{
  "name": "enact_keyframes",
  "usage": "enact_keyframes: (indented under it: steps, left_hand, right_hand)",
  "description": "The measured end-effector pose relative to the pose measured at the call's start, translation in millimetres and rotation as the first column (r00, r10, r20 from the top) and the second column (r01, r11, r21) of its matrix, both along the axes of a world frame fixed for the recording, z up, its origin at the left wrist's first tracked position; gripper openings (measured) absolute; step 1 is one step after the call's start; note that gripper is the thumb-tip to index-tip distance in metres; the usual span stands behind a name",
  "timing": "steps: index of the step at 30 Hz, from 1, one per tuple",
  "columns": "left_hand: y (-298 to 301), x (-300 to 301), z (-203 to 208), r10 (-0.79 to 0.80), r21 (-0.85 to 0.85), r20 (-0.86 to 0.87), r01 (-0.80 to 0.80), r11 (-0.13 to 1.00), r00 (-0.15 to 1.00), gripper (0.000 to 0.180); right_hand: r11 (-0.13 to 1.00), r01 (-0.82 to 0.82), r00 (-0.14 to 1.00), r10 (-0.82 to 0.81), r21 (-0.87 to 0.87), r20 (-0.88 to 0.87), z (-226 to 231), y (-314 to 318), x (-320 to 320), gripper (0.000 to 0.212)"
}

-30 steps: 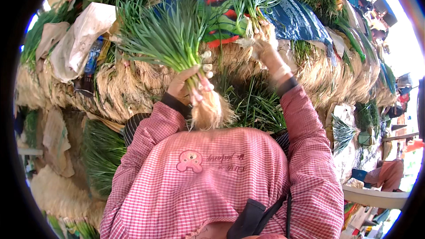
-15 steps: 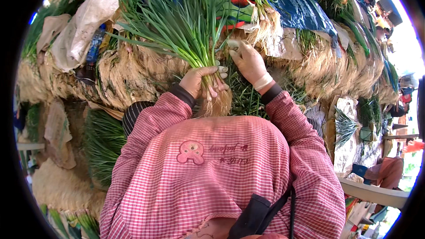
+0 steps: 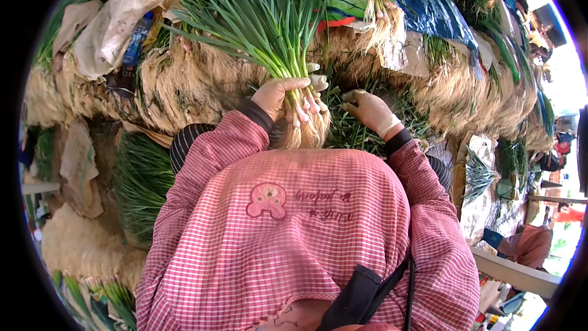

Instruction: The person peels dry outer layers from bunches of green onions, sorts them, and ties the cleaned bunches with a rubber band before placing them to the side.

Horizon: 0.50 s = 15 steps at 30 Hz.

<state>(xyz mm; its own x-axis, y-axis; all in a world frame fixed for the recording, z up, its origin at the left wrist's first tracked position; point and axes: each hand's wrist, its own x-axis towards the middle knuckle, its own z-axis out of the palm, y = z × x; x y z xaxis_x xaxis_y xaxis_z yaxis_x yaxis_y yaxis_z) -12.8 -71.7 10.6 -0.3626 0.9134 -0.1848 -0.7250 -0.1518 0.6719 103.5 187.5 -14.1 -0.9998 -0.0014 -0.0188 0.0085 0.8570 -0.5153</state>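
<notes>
My left hand (image 3: 280,95), in a pale dirt-stained glove, is closed around the lower stems of a bunch of green garlic (image 3: 283,49). Its long green leaves fan up and away from me. Pinkish-white bulbs and tan roots (image 3: 309,129) hang below my fist. My right hand (image 3: 372,112), gloved too, hovers to the right of the bunch, apart from it. Its fingers are half curled, with a gap between thumb and forefinger and nothing visible in them. Beneath it lies a heap of loose green leaves (image 3: 349,132).
A long bank of rooted bunches (image 3: 184,98) crosses ahead of me. On it lie a smaller garlic bunch (image 3: 383,9), a blue plastic sheet (image 3: 438,12) and a whitish sack (image 3: 122,18). A bottle (image 3: 136,40) stands at left. More green leaves (image 3: 142,184) lie beside my left arm.
My right hand has come away from the bunch's leaves, moving right and down toward the leaf heap. My left hand keeps its hold on the garlic bunch, and the whole view has shifted slightly.
</notes>
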Motion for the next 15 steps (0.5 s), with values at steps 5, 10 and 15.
enact_keyframes:
  steps: [5,10,15]
  left_hand:
    - [17,12,1,0.148,0.228,0.110,-0.170,0.959,0.983,0.064]
    - [13,7,-2,0.160,0.177,0.180,-0.191,0.965,0.971,0.043]
    - [2,3,28,0.208,0.383,0.076,-0.221,0.897,0.975,0.045]
  right_hand:
    - [0.857,0.031,0.997,0.010,-0.514,0.076,58,-57,-3,0.037]
    - [0.932,0.015,1.000,-0.007,-0.362,0.024,32,-51,-5,0.029]
    - [0.998,0.053,0.990,-0.048,0.036,-0.132,43,28,-64,0.023]
